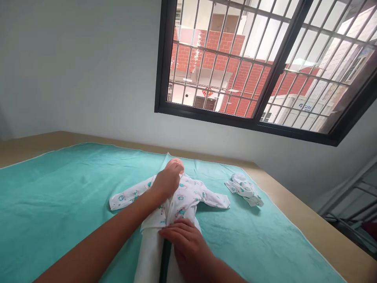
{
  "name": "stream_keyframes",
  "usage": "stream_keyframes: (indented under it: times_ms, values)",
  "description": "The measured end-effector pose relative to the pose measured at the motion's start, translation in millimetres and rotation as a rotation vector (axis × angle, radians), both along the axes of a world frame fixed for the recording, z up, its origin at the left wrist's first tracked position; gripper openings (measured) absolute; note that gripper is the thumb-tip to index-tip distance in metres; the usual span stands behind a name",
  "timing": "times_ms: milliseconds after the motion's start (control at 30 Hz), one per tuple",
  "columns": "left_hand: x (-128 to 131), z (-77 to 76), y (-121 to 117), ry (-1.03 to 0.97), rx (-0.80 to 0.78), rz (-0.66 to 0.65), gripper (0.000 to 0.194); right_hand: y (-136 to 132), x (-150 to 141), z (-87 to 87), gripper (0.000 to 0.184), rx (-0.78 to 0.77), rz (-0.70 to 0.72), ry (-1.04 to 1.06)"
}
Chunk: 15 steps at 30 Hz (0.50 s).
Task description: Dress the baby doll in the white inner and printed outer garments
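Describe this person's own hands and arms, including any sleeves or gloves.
The bare, ungloved left hand and right hand have no visible rings. The long, tapering left forearm is uncovered to the picture's edge; the right forearm, mostly cut off, shows no sleeve either. No watch or bracelet is visible.

Tan table; pale grey wall along its far edge. Dark-framed window above far right corner, metal bars across. Outside: red-brick facade, white unit lettered GREE. Daylight through panes. Metal rack beyond right edge.
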<state>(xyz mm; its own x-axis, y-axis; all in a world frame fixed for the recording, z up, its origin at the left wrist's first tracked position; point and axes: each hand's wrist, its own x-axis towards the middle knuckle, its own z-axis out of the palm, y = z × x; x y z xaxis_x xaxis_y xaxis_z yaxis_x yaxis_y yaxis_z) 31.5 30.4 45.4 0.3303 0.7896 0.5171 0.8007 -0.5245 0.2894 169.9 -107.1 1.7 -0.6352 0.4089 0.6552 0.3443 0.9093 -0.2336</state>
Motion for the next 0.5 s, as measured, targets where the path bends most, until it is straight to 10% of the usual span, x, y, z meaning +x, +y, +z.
stream_keyframes:
  times_ms: [500]
  values:
    - [-51.6, -49.4, -31.6, -0.448, -0.039, -0.184, 0.025, 8.3, 10.2, -13.2, 0.048, 0.041, -0.254, -0.015]
